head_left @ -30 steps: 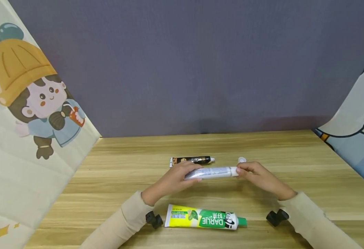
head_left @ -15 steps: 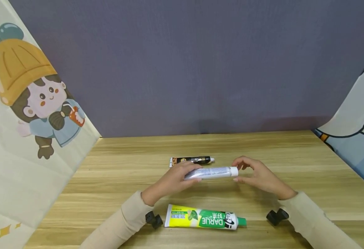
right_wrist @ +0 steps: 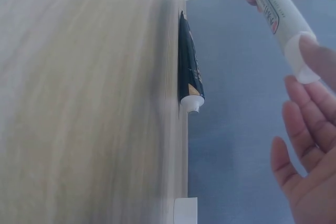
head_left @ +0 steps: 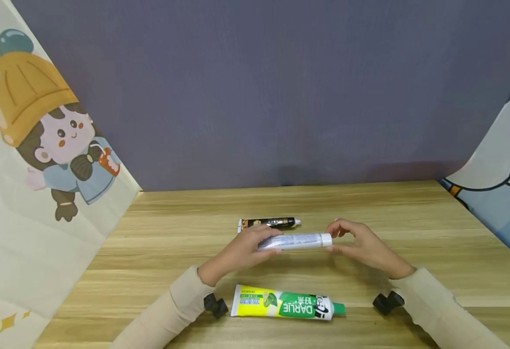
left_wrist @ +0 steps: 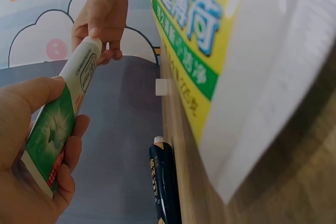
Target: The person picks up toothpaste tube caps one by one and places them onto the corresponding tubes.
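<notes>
Green-and-white tube [head_left: 296, 241]: raised beyond the yellow-green tube [head_left: 281, 303], short of the black tube [head_left: 284, 223] | Left hand [head_left: 250, 246]: fingers wrapped round its tail, I judge to steady it | Right hand [head_left: 361, 245]: fingers parted about its cap [head_left: 326, 239], presumably for clearance; grip pressure unreadable

Wooden table [head_left: 390, 208]: black tube [head_left: 278, 222], DARLIE tube [head_left: 284, 304], 1 white cap [left_wrist: 161, 87].
</notes>
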{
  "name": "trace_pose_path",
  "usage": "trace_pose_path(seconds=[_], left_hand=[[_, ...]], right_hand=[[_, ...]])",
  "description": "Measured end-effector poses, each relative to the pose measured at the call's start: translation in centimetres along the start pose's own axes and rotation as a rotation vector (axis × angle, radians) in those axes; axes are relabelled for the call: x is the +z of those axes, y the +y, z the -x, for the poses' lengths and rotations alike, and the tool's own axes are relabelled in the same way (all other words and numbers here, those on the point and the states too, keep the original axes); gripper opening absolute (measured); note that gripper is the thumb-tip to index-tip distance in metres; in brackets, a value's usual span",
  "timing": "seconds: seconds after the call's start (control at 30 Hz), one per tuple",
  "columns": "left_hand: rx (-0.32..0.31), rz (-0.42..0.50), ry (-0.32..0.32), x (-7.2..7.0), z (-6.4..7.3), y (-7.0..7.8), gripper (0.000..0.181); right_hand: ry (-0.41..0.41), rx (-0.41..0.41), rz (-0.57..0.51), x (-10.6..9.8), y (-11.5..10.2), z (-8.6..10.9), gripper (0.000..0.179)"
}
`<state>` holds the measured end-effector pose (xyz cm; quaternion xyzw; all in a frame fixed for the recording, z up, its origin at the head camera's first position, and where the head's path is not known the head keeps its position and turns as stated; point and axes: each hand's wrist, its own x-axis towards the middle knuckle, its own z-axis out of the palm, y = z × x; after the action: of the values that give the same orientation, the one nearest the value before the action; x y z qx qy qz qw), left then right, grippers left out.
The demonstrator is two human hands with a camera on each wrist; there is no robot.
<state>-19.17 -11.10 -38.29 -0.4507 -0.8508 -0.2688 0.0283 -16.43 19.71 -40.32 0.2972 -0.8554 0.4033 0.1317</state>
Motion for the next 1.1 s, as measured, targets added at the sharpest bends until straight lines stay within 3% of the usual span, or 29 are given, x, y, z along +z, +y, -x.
trace_pose_path(seconds=[0.53,0.83,0.97,1.1], left_hand=[[0.000,0.020,-0.015,0.07,-0.07,-0.20,0.042],[0.016,0.022,-0.015,0.04,-0.16,-0.20,0.041],[0.006,0.014,-0.023,0.08,-0.14,-0.26,0.041],[0.001,0.009,-0.026,0.11,-0.11,-0.29,0.041]], right_hand=[[-0.080,0.051,-0.027,-0.08,0.35,0.22,0.009],[-0.100,0.050,-0.044,-0.02,0.69,0.22,0.015],[-0.085,0.048,0.001,-0.03,0.55,0.24,0.008],[-0.050,0.063,0.060,-0.04,0.43,0.20,0.026]])
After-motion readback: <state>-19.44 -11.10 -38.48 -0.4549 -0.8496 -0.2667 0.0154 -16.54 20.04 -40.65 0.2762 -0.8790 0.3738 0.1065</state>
